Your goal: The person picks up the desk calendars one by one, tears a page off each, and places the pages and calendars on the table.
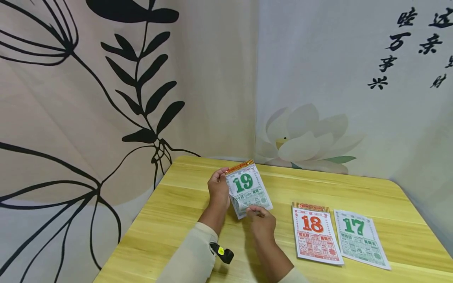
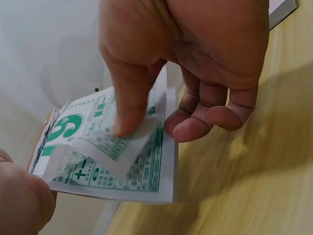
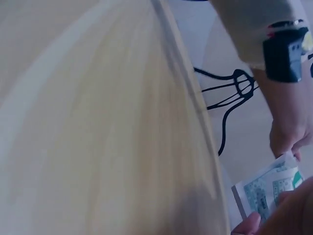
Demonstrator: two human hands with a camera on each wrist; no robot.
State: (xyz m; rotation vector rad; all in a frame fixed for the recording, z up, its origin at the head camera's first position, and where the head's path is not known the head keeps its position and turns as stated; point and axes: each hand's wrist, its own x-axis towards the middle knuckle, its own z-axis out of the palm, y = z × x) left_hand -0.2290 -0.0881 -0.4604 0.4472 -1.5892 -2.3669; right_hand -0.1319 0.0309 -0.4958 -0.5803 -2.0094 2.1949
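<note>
A small tear-off calendar (image 1: 249,187) with a green 19 and a red-and-gold top strip is tilted above the wooden table. My left hand (image 1: 218,190) grips it by its left edge, near the strip. At the lower edge, my right hand (image 1: 262,223) pinches the top page (image 2: 115,147) between thumb and fingers. That page is lifted and curled back in the left wrist view, and another page with green print shows beneath it. In the right wrist view only a corner of the calendar (image 3: 266,193) appears, partly hidden by my right hand.
To the right on the table (image 1: 170,196) lies a second calendar (image 1: 316,234) showing a red 18. Beside it is a loose page (image 1: 362,239) with a green 17, close against its right edge. A patterned cloth backdrop (image 1: 219,78) rises behind the table.
</note>
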